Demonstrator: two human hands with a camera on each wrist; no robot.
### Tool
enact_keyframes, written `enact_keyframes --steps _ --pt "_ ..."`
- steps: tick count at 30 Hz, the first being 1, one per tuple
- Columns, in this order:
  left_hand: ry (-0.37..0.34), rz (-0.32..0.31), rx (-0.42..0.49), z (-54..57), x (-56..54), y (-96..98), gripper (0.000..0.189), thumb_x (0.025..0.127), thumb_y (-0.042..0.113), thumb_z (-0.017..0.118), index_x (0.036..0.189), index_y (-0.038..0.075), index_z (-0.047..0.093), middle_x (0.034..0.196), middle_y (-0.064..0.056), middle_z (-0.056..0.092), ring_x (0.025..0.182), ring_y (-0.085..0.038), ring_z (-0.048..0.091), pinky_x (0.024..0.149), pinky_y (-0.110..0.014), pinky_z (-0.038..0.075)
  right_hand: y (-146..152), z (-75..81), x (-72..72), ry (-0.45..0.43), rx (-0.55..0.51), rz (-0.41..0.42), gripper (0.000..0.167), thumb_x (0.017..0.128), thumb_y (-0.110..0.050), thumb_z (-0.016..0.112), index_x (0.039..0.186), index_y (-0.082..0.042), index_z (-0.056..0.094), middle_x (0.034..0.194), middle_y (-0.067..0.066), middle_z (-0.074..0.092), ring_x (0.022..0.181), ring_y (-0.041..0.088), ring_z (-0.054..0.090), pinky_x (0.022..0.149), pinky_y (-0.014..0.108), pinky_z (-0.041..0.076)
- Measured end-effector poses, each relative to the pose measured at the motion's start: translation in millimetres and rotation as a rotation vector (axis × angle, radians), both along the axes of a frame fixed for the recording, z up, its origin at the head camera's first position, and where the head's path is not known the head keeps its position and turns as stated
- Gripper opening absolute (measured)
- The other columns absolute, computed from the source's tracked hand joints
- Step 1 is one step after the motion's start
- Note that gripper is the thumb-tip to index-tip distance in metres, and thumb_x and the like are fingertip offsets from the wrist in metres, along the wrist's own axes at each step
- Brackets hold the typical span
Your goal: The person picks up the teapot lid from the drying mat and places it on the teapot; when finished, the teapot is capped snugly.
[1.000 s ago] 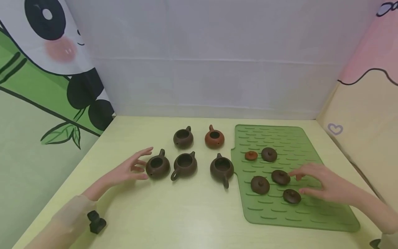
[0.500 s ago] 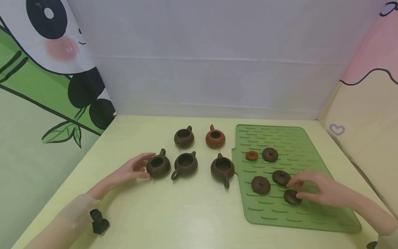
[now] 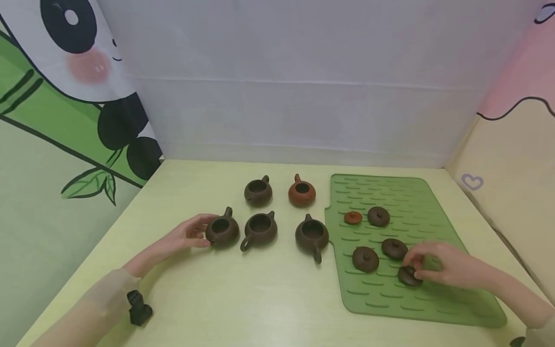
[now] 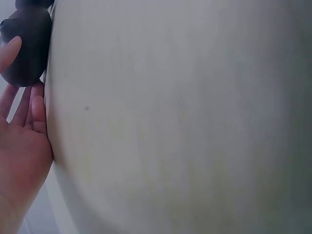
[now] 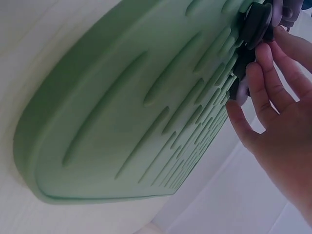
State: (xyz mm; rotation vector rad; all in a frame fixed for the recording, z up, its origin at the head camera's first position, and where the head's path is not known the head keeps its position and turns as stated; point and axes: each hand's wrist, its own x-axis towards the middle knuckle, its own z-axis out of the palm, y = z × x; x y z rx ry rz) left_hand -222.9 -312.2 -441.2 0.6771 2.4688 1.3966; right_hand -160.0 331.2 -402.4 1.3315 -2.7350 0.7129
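Observation:
In the head view my left hand (image 3: pixel 185 236) holds the leftmost dark brown teapot (image 3: pixel 225 239) from its left side, thumb in front and fingers behind. The left wrist view has that teapot (image 4: pixel 30 53) between thumb and fingers. My right hand (image 3: pixel 453 266) pinches the knob of the nearest dark teapot lid (image 3: pixel 406 278) with thumb and fingertips. This lid (image 5: pixel 257 23) lies on the green mat (image 3: pixel 438 308). Just behind it is another dark lid (image 3: pixel 393 248), and to its left a third, rounder lid (image 3: pixel 365 260).
Close to the held teapot stands a lidless dark teapot (image 3: pixel 262 233); another (image 3: pixel 310 241) is nearer the mat. Behind them are a dark teapot (image 3: pixel 258 195) and a reddish one (image 3: pixel 301 196). A reddish lid (image 3: pixel 353 218) and a dark lid (image 3: pixel 378 217) lie farther back.
My left hand has moved right and come round the teapot. The right hand has lowered leftward, its thumb and fingers closing on the nearest lid's knob.

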Motion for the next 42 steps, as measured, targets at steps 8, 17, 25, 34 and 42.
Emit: enact_keyframes --steps 8,17,25,34,42 --pt "-0.005 0.021 -0.009 0.3 1.9 1.9 0.062 0.089 0.013 0.071 0.145 0.011 0.045 0.132 -0.009 0.059 0.108 -0.005 0.058 0.085 -0.023 0.047 2 -0.4 -1.1 -0.020 0.006 0.003 0.032 0.079 -0.011 0.080 0.099 -0.029 0.065 0.084 -0.016 0.063 0.079 -0.005 0.053 0.067 0.022 0.046" --pt "-0.017 0.014 0.016 -3.4 -0.2 0.1 0.064 0.088 0.012 0.072 0.146 0.010 0.044 0.131 -0.002 0.060 0.108 -0.004 0.058 0.085 -0.023 0.048 1 5.0 -4.0 -0.036 0.034 -0.001 0.033 0.077 -0.010 0.081 0.096 -0.031 0.064 0.086 -0.020 0.062 0.079 -0.006 0.053 0.066 0.021 0.048" --pt "-0.016 0.020 0.005 -0.1 -0.1 1.3 0.063 0.089 0.013 0.070 0.146 0.012 0.044 0.134 -0.009 0.058 0.109 -0.005 0.058 0.086 -0.023 0.048 -9 20.9 -10.2 -0.068 0.011 0.011 0.033 0.080 -0.008 0.079 0.095 -0.030 0.061 0.081 -0.022 0.057 0.075 -0.005 0.053 0.063 0.020 0.048" --pt "-0.025 0.025 0.001 -1.2 -1.0 2.2 0.063 0.089 0.014 0.071 0.146 0.011 0.044 0.132 -0.006 0.059 0.109 -0.006 0.058 0.086 -0.023 0.047 -45 44.2 -18.2 -0.082 0.017 -0.043 0.022 0.087 -0.014 0.075 0.094 -0.028 0.059 0.072 -0.023 0.051 0.068 -0.008 0.049 0.062 0.020 0.045" --pt "-0.035 0.033 0.010 -4.6 -1.3 -0.2 0.063 0.089 0.014 0.072 0.146 0.014 0.045 0.133 -0.009 0.059 0.109 -0.006 0.059 0.086 -0.024 0.047 -96 61.2 -32.6 -0.180 -0.024 -0.067 0.011 0.092 -0.024 0.070 0.097 -0.023 0.060 0.072 -0.016 0.054 0.066 -0.002 0.050 0.060 0.020 0.045"
